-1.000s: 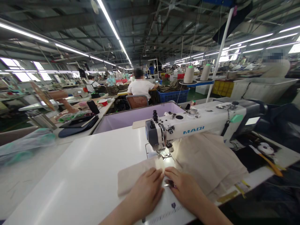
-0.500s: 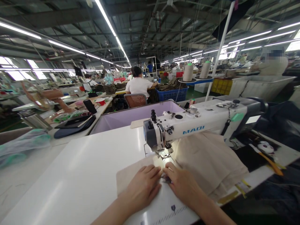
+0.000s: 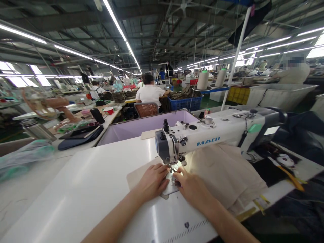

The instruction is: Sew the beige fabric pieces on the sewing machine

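A white sewing machine (image 3: pixel 215 133) marked MAQI stands on the white table (image 3: pixel 83 189), its needle area lit. My left hand (image 3: pixel 153 179) lies palm down on a flat beige piece (image 3: pixel 134 177), fingertips just left of the presser foot (image 3: pixel 174 167). Close to the foot's right side is my right hand (image 3: pixel 188 184), thumb and fingers drawn together; what they hold, if anything, is hidden. A larger beige cloth (image 3: pixel 225 175) spreads under the machine arm, to the right of my right hand.
Behind the table is a lilac-lined bin (image 3: pixel 149 123). Two thread cones (image 3: pixel 203 80) stand beyond the machine. A person in a white shirt (image 3: pixel 150 92) sits ahead. On the left are a metal bottle (image 3: pixel 37 130), a dark folder (image 3: pixel 81 135) and a plastic bag (image 3: pixel 27 158).
Both hands have moved forward toward the needle. My left hand has also shifted a little left, and a metal plate shows between and below the hands.
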### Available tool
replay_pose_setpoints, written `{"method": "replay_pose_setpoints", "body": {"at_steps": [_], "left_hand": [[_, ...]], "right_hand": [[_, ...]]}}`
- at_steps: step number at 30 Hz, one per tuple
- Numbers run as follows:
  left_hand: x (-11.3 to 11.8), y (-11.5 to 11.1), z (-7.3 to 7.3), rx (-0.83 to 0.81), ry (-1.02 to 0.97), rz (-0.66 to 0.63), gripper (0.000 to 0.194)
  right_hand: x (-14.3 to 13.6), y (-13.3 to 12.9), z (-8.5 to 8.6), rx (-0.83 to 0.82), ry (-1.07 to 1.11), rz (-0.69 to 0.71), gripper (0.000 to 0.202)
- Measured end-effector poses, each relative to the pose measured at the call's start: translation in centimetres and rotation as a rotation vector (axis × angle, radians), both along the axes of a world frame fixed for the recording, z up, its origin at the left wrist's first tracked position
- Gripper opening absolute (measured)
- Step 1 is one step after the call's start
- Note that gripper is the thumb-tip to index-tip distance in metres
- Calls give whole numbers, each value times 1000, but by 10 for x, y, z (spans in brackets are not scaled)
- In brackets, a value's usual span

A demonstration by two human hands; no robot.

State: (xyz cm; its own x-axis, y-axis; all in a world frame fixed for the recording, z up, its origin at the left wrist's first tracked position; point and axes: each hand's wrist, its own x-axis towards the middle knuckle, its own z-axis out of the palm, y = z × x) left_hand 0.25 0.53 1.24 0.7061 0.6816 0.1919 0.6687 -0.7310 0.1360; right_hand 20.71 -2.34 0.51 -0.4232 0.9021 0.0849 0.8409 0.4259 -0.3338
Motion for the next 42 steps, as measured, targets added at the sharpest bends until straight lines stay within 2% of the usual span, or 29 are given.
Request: {"method": "replay_pose_setpoints", "body": {"at_steps": [7, 11, 16, 19, 22, 24, 27, 30, 34, 38, 41, 42], "left_hand": [[-3, -2, -10, 39, -32, 46, 30], [-3, -5, -11, 26, -56, 43, 32], [-1, 1, -6, -10, -56, 70, 28], [-4, 10, 1, -47, -25, 50, 35], [-15, 15, 9, -98, 51, 68, 43], [-23, 11, 12, -111, 118, 167, 41], [-30, -7, 12, -102, 230, 433, 27], [-29, -29, 9, -105, 319, 652, 28], [-28, -48, 9, -138, 377, 742, 26], [-26, -53, 15, -164, 404, 770, 23], [-17, -56, 19, -162, 410, 747, 21], [-12, -58, 18, -157, 401, 696, 22]], "right_hand": [[0, -26, -22, 21, 61, -48, 29], [-2, -34, -30, 9, 48, -66, 28], [-3, -34, -29, -7, 96, -71, 26], [0, -32, -31, -6, 162, -63, 27], [5, -29, -37, 13, 317, -80, 28], [8, -27, -41, 23, 429, -134, 31], [12, -28, -44, 44, 546, -194, 35], [15, -34, -44, 60, 589, -129, 36], [18, -43, -42, 46, 522, -48, 41], [17, -48, -33, 23, 302, 9, 47], [15, -48, -24, -13, 124, 46, 46], [14, -48, -23, -19, 92, 57, 46]]}}
